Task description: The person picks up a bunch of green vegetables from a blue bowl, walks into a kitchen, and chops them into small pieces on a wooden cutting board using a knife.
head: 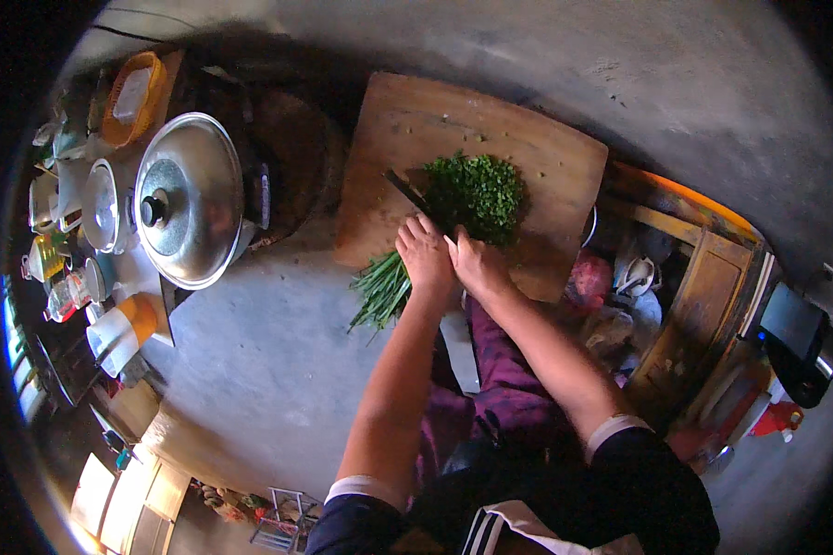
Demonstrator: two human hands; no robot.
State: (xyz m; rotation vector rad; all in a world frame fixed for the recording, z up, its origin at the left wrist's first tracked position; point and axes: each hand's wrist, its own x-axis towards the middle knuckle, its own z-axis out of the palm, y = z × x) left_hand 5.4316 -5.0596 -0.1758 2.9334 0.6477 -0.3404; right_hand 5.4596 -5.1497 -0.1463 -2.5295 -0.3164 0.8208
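Note:
On a wooden cutting board (562, 149) lies a heap of chopped greens (482, 191). A bunch of long green stalks (380, 290), like chives or scallions, sticks out over the board's near edge. My left hand (425, 255) holds the bunch down, its fingers close to a dark knife (407, 191). My right hand (482, 262) is closed around the knife's handle, which its fingers hide. The blade points away and to the left, beside the heap. Small green bits are scattered on the board.
Left of the board stands a large steel pot with a domed lid (194, 201). Beyond it are an orange basket (133, 97), a glass lid (102, 206) and bottles (62, 295). Bagged items (607, 326) and a wooden cabinet door (701, 298) are at the right.

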